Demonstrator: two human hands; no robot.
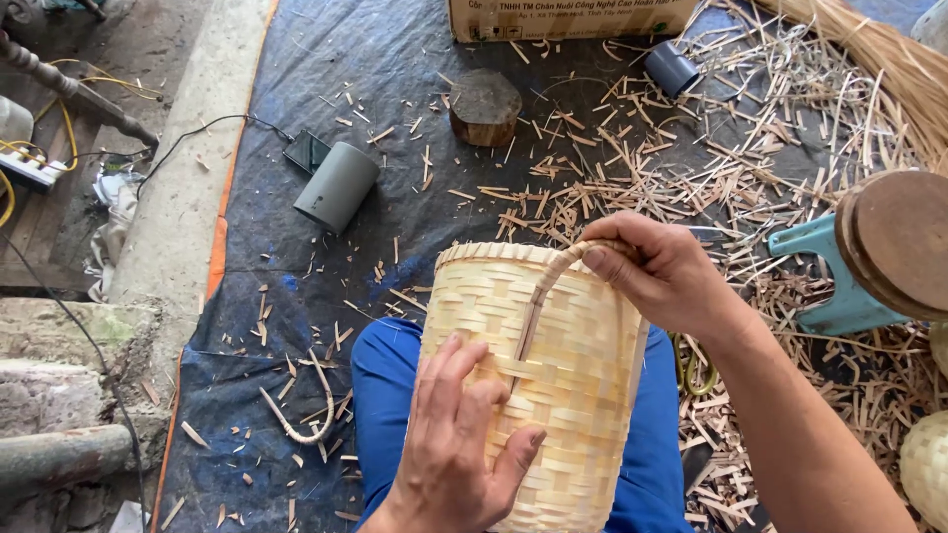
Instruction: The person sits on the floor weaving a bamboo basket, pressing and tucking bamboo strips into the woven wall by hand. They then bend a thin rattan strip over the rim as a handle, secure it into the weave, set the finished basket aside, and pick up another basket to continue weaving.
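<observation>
Fingers of the right hand [664,276] curl closed around the arched strip handle [553,281] at the far rim of a woven bamboo basket [553,395], thumb pressed on top, apparently to bend the strip down against the rim. The left hand [456,444] lies open and flat on the near side of the basket wall, fingers spread and gripping nothing, seemingly to steady the basket. The basket rests on its side across the person's lap, on a blue trouser leg [380,370], mouth turned to the far side, which keeps the handle end within reach of the right hand. Under the lap spreads a dark blue tarp [296,99], strewn with bamboo offcuts [691,168], thickest on the right. To the far left of the basket lies a grey plastic pipe section [336,186], with a small dark device [306,150] just beside it; farther off stands a round wooden block [486,107]. On the right sits a teal stool [834,286] under a round wooden lid [897,242], and at the near right edge shows part of another woven piece [928,464].
</observation>
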